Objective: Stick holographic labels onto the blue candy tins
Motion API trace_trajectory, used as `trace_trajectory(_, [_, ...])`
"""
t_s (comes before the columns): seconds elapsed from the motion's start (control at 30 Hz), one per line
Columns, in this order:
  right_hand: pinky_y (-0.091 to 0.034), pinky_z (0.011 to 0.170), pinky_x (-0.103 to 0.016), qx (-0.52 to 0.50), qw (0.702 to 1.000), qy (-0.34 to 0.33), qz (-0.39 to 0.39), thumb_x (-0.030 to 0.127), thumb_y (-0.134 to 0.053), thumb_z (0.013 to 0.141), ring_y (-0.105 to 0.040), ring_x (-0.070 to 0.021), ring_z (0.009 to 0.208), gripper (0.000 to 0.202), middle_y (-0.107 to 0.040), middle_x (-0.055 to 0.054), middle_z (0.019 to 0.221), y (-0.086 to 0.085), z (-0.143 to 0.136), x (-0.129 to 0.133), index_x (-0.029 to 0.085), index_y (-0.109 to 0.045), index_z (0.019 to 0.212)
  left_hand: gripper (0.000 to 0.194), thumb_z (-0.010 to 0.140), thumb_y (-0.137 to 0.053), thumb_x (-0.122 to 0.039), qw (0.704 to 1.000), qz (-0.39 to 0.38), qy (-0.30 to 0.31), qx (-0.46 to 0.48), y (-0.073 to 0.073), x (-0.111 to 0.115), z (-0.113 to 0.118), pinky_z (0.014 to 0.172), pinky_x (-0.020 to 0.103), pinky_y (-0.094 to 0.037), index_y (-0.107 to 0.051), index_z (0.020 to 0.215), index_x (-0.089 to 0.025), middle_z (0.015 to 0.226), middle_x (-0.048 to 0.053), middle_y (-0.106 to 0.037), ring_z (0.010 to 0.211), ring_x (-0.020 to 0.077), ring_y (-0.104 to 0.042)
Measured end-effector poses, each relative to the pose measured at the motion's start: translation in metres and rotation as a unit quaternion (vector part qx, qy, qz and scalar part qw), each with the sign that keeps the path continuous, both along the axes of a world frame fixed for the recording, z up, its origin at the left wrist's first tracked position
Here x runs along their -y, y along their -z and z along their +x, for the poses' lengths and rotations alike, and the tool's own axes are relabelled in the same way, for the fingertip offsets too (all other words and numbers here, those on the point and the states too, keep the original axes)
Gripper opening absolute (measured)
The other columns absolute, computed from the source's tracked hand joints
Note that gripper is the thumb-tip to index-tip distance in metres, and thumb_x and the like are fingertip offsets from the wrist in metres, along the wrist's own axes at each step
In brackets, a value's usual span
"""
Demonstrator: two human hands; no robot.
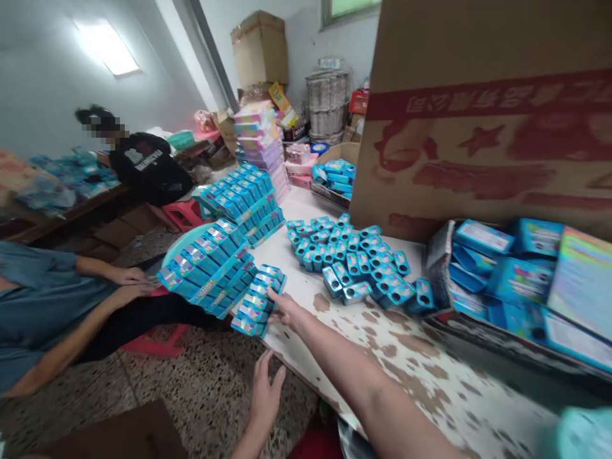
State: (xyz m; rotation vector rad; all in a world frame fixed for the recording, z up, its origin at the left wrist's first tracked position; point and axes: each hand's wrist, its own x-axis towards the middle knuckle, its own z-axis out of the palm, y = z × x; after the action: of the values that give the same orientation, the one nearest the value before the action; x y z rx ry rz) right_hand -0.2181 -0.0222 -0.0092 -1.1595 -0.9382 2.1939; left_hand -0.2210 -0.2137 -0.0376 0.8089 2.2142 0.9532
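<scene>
My right hand (285,310) reaches across to a short display tray of small blue boxes (258,299) at the table's near-left edge. Its fingers press against the tray's right side and appear to grip it. Just below, off the table's edge, my left hand (266,387) holds nothing, its thumb and fingers apart. Beside the tray, a stack of filled blue display trays (215,274) leans at the edge, with another stack (246,201) behind it. Loose blue boxes with round holes (344,245) stand grouped on the worn white table (335,331).
On the right is a carton (444,280) filled with blue boxes, under a large cardboard box (478,127). A seated person in a blue shirt (38,299) is close on the left; another in black (143,166) sits farther back. Pastel boxes (261,146) are piled at the back.
</scene>
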Motion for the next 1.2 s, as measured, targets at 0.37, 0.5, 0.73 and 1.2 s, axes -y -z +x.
trace_trajectory(0.37, [-0.046,0.082,-0.041,0.327,0.938,0.079,0.083,0.044,-0.075,0.054,-0.061,-0.0245,0.083,0.036,-0.069,-0.006,0.088,-0.025,0.341,0.116,0.02,-0.071,0.081,0.066,0.069,-0.066,-0.047,0.765,-0.146,0.501,0.376,-0.024,-0.043,0.081,0.095,0.038,-0.042,-0.052,0.127,-0.019,0.123,0.011,-0.059,0.108,0.0246,-0.056])
trace_trajectory(0.5, [-0.047,0.074,-0.033,0.347,0.937,-0.02,0.043,0.037,-0.073,0.056,-0.063,-0.0237,0.078,0.028,-0.07,-0.003,0.079,-0.035,0.373,0.202,0.022,-0.073,0.08,0.052,0.064,-0.069,-0.036,0.697,-0.19,0.563,0.402,-0.019,-0.055,0.079,0.093,0.037,-0.042,-0.062,0.114,-0.022,0.115,0.005,-0.065,0.104,0.0236,-0.059])
trace_trajectory(0.73, [-0.043,0.078,-0.03,0.504,0.843,-0.026,0.185,0.02,-0.049,0.074,-0.064,-0.0233,0.088,0.024,-0.071,-0.003,0.089,-0.02,0.351,0.251,0.029,-0.07,0.078,0.027,0.076,-0.053,-0.043,0.718,-0.105,0.646,0.237,-0.024,-0.056,0.101,0.085,0.039,-0.046,-0.071,0.076,-0.024,0.082,0.002,-0.071,0.085,0.0251,-0.062])
trace_trajectory(1.2, [-0.049,0.069,-0.035,0.582,0.743,0.243,0.224,0.06,-0.05,0.061,-0.063,-0.0274,0.073,0.04,-0.07,-0.006,0.072,-0.168,0.554,0.18,0.023,-0.064,0.069,0.04,0.074,-0.047,-0.049,0.84,-0.008,0.532,0.104,-0.047,-0.109,0.152,0.081,0.032,-0.047,-0.064,0.094,-0.018,0.093,0.007,-0.069,0.088,0.0226,-0.062])
